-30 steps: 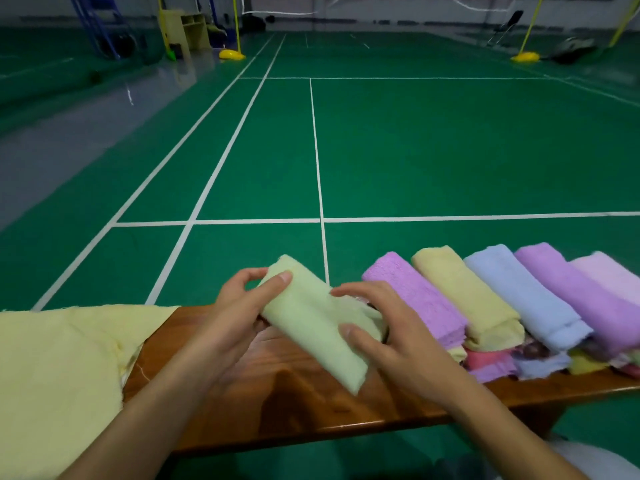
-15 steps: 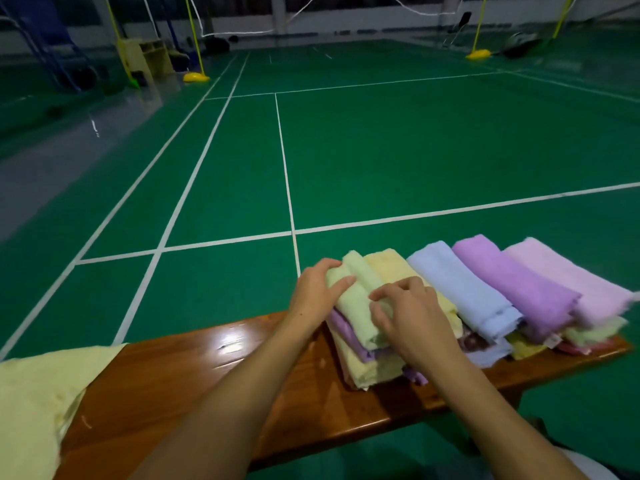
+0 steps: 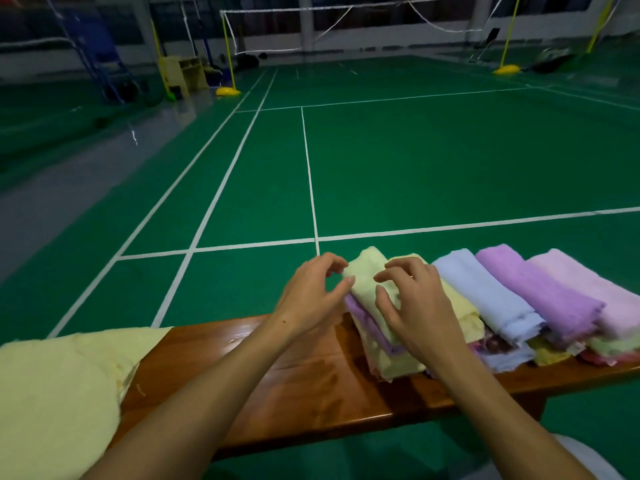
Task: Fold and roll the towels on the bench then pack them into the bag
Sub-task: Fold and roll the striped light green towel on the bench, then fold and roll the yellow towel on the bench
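Resting on the left end of the towel row, the green roll (image 3: 365,282) lies on top of a purple towel (image 3: 360,311) and a pale yellow one (image 3: 398,363), at the middle of the tabletop (image 3: 311,386). I see my left hand (image 3: 311,296) just beside the roll's left edge, fingers (image 3: 332,263) loosely curled and released, thumb tip touching the cloth. My right hand (image 3: 415,306) hovers over the roll's right side, fingers spread and relaxed, grasping nothing; whether the fingertips touch the fabric I cannot tell.

Right of it run a yellow roll (image 3: 464,313), a blue roll (image 3: 485,292), a violet roll (image 3: 533,292) and a pink roll (image 3: 588,289), side by side and touching, stacked over folded towels beneath. A large yellow cloth (image 3: 59,393) drapes over the tabletop's left end, well apart from the rolls. Beyond lies the green court floor (image 3: 415,161) with white lines, and a net (image 3: 346,26) at the far end.
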The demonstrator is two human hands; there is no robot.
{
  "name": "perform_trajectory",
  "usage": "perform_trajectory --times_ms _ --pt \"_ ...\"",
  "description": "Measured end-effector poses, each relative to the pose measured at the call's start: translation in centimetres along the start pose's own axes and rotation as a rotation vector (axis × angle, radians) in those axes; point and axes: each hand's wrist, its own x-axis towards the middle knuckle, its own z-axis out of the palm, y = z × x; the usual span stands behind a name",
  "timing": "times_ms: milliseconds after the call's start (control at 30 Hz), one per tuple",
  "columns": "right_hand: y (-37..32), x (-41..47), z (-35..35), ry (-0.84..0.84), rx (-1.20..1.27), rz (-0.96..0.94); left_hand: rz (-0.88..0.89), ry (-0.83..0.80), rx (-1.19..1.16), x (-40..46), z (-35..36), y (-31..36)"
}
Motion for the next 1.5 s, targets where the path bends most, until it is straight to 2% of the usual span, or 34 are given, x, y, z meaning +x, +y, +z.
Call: perform_trajectory --times_ms 133,267,467,700,767,833,967,1067,1200,1367,1500 --pt "-4.6 -0.4 1.6 -0.014 0.069 -0.171 0.044 0.004 0.08 -5.1 -5.6 -1.3" --pt "-10.5 -1.0 3.7 -0.054 0.172 -0.3 -0.017 -0.008 0.179 -10.7 -11.6 -5.1" --pt "-19.3 -2.4 8.6 -0.222 0.246 -0.379 -0.204 0.026 0.274 -19.3 -18.8 -12.1" --pt "-29.1 -4.3 16.4 -0.459 0.256 -0.46 -0.544 0.054 0.394 -28.8 -25.8 -23.1" --pt "-31.3 -4.3 18.7 -0.564 0.24 -0.425 -0.666 0.07 0.405 -30.9 -27.2 -26.5" --pt "-33.0 -4.1 21.4 -0.68 0.242 -0.286 -0.778 0.064 0.431 -32.5 -28.1 -29.6" --pt "-34.9 -4.1 26.0 -0.768 0.286 -0.053 -0.85 0.084 0.54 -33.8 -28.4 -33.3" --pt "-36.1 -4.4 27.3 -0.747 0.319 0.022 -0.846 0.125 0.543 -33.1 -28.1 -33.5" --pt "-36.3 -4.9 27.5 -0.683 0.308 0.009 -0.843 0.199 0.466 -32.7 -27.7 -33.0" --pt "-35.3 -4.8 25.8 -0.624 0.482 0.044 -0.773 0.299 0.367 -32.3 -28.1 -31.3" --pt "-33.4 -4.1 23.9 -0.513 0.622 0.125 -0.698 0.347 0.35 -30.5 -28.2 -28.5"
